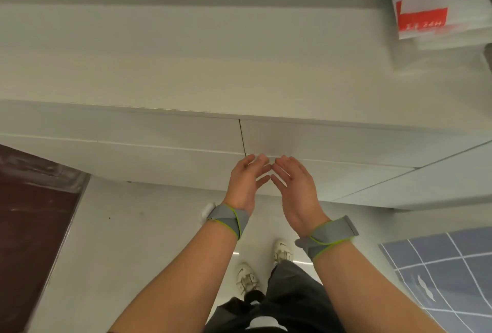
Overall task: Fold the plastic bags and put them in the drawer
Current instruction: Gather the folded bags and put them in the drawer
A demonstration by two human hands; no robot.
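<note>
A stack of white plastic bags (431,5) with red print lies on the white cabinet top (186,61) at the far right. Below the top's front edge runs a white drawer front (306,141), with a thin vertical seam to its left. My left hand (246,183) and my right hand (294,189) are side by side in front of that drawer front, at its lower edge. Their fingers are loosely spread, fingertips nearly meeting, and they hold nothing. Both wrists wear grey straps.
A second white drawer front (119,133) sits left of the seam. A dark brown panel (32,213) covers the floor at the left, and a blue grid-patterned mat (447,274) lies at the right. My shoes (263,266) stand on the pale floor close to the cabinet.
</note>
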